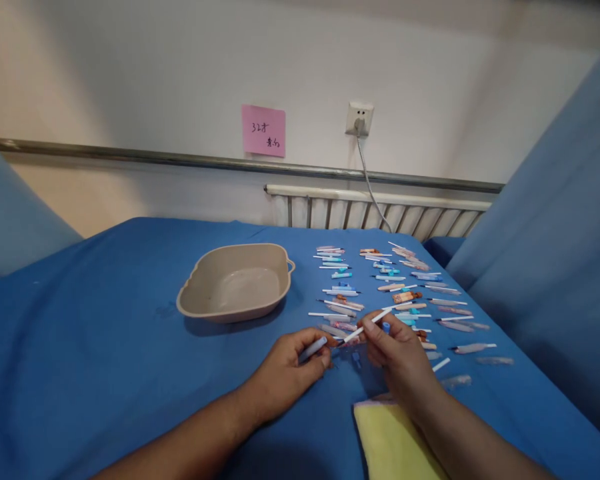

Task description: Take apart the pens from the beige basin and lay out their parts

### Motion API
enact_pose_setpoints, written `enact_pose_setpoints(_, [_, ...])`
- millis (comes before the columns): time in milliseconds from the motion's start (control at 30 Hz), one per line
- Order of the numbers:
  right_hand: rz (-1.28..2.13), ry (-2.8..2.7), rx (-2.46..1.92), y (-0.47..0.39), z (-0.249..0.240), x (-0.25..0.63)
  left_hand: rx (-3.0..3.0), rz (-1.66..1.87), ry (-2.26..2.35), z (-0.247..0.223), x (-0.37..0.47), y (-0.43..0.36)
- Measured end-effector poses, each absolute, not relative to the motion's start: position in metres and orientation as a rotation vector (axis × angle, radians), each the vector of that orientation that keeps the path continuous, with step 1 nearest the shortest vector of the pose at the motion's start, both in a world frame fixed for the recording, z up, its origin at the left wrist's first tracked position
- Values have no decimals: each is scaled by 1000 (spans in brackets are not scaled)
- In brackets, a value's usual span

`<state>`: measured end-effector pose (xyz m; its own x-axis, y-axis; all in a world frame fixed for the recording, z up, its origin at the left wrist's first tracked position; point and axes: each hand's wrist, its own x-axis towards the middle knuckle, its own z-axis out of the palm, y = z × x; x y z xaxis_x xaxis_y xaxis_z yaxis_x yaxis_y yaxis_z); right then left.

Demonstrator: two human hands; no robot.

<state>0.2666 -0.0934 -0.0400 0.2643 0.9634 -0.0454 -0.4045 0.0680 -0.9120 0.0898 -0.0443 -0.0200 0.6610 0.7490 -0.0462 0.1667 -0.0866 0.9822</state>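
Note:
My left hand (291, 368) is closed around a pale blue pen barrel (313, 349), whose open end points up and right. Between the thumb and fingers of my right hand (403, 360) is a thin white pen refill (367, 325), slanting down to a dark tip. That tip is close to the left fingertips; whether they touch it I cannot tell. A small blue pen part (386, 328) shows at the right fingers, perhaps also held. Below the refill a darker blue piece (357, 360) lies on the cloth. Rows of loose pen parts (340, 310) spread beyond both hands.
A beige plastic basin (235, 317) stands to the left on the blue cloth (130, 373). A folded yellow cloth (393, 443) lies under my right forearm. Behind are a radiator (330, 193), a metal rail (180, 157) and a plugged-in socket (359, 120). Blue curtains (555, 233) hang at the sides.

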Motion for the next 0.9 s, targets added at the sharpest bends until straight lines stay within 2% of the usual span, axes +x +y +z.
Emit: enact_pose_setpoints(900, [1138,-628,-1013,-91,-40,267,1632,608,638,-34,87,-33])
